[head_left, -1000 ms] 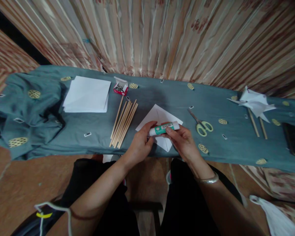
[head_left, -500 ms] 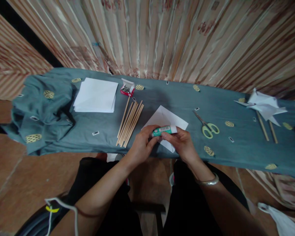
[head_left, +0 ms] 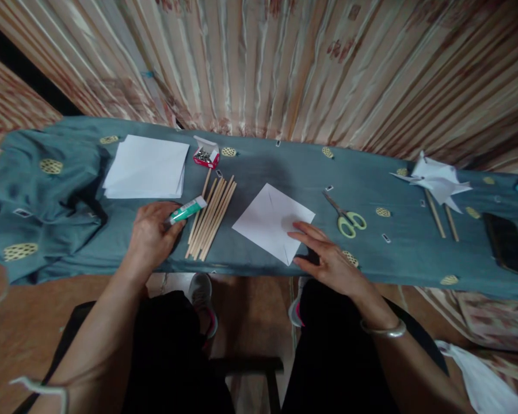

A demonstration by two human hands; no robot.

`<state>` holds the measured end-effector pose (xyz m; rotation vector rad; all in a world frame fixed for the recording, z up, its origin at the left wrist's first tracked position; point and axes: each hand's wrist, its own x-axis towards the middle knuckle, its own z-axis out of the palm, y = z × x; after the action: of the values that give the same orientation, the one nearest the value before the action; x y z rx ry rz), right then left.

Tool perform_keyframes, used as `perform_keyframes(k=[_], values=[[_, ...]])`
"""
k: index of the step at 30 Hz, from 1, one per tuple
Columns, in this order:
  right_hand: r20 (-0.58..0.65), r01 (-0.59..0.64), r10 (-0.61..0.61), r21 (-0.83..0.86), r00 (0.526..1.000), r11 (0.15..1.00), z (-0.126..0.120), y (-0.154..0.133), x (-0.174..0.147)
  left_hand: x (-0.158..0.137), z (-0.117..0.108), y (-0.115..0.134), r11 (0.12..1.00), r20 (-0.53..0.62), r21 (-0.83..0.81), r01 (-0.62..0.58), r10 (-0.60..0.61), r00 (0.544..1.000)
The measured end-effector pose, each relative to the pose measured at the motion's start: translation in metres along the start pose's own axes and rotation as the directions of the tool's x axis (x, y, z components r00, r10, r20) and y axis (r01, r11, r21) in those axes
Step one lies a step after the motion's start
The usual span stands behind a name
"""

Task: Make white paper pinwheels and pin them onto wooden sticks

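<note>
My left hand [head_left: 155,230] is closed around a green and white glue stick [head_left: 186,211], left of the wooden sticks [head_left: 213,218] and in front of the paper stack. The glue stick's white end points right, toward the sticks. With fingers apart, my right hand [head_left: 322,253] rests at the right edge of a white square of paper [head_left: 271,221], its fingertips on the sheet. Short cut or pencil lines run in from two of the square's corners. Green-handled scissors [head_left: 347,220] lie to the right of that hand.
A stack of white paper [head_left: 149,167] and a red box of metal pins [head_left: 206,154] lie at the back left. Paper pinwheels [head_left: 440,178] on sticks and a black phone [head_left: 507,244] are at the right. The blue-green cloth [head_left: 259,161] covers the narrow table.
Both hands held the glue stick over the paper. Now my left hand has carried it off to the left, and my right hand has let go and come down on the paper. The view has shifted right.
</note>
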<state>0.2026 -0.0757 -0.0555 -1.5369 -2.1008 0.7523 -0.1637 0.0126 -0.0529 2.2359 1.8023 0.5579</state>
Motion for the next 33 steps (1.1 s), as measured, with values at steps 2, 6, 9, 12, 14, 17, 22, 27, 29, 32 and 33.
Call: perform_keyframes(k=[2,6,9,12,14,17,22,27,29,32,33], values=[[0.027,0.015,-0.015,-0.019,1.000,1.000,0.001,0.002,-0.002,-0.001,-0.001,0.001,0.999,-0.031,0.034,-0.010,0.011,0.999],[0.064,0.030,-0.027,-0.045,0.998,0.999,0.000,0.004,-0.004,-0.004,0.003,0.021,0.981,-0.261,0.015,-0.193,0.190,0.946],[0.054,0.034,-0.029,-0.090,0.998,0.995,0.000,0.003,-0.004,-0.012,0.021,0.056,0.883,-0.278,-0.075,-0.464,0.428,0.860],[0.024,0.042,-0.040,-0.130,0.999,0.991,0.002,0.001,-0.005,-0.022,0.046,0.092,0.778,-0.092,-0.234,-0.583,0.579,0.810],[0.011,0.047,-0.045,-0.154,0.999,0.987,0.003,0.000,-0.004,-0.025,0.058,0.108,0.750,-0.033,-0.283,-0.598,0.616,0.787],[0.007,0.060,-0.059,-0.185,0.998,0.981,0.003,0.001,-0.004,-0.024,0.067,0.117,0.757,0.047,-0.304,-0.578,0.618,0.785],[-0.017,0.094,-0.098,-0.153,0.995,0.984,0.000,0.005,-0.003,-0.018,0.067,0.115,0.756,0.038,-0.298,-0.583,0.620,0.784],[-0.025,0.067,-0.069,-0.064,0.997,0.996,-0.004,0.010,-0.001,-0.017,0.070,0.114,0.736,-0.030,-0.305,-0.605,0.627,0.778],[-0.025,0.057,-0.058,-0.046,0.998,0.997,-0.005,0.010,0.000,-0.016,0.070,0.114,0.725,-0.041,-0.323,-0.608,0.631,0.775],[-0.029,0.063,-0.064,-0.031,0.998,0.998,-0.005,0.010,0.001,-0.015,0.069,0.113,0.721,-0.047,-0.350,-0.598,0.625,0.780],[-0.031,0.065,-0.066,-0.024,0.997,0.998,-0.005,0.010,0.002,-0.015,0.069,0.113,0.722,-0.047,-0.356,-0.594,0.621,0.783]])
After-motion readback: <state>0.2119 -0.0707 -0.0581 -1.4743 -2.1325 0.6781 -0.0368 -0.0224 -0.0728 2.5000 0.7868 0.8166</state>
